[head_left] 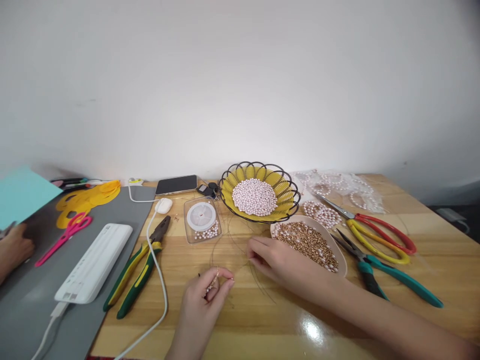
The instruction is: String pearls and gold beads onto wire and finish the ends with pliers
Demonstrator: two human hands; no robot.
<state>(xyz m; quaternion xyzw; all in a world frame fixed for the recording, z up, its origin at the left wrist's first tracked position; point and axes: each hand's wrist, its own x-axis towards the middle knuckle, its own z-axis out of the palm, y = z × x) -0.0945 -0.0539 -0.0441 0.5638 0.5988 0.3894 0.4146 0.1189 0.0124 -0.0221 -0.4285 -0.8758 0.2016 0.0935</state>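
My left hand (205, 299) is closed in a pinch, with a short string of gold and white beads (213, 281) draped over its fingers and a small bead at the fingertips. To its right, my right hand (267, 256) is pinched shut at the thin beading line (229, 235), which curves in loose loops over the wood between both hands. The exact grip is partly hidden behind its fingers. Beneath and behind the right wrist sits a pale dish (341, 257) of gold beads (305, 242) mixed with some white ones.
A black wire basket (222, 197) holds pearly beads. Nearby are a clear box (189, 235) with a spool, green-yellow pliers (150, 262), teal pliers (405, 280), red-yellow scissors (382, 235), a phone (176, 185) and a white power bank (93, 262). Another person's hand (15, 250) is at left.
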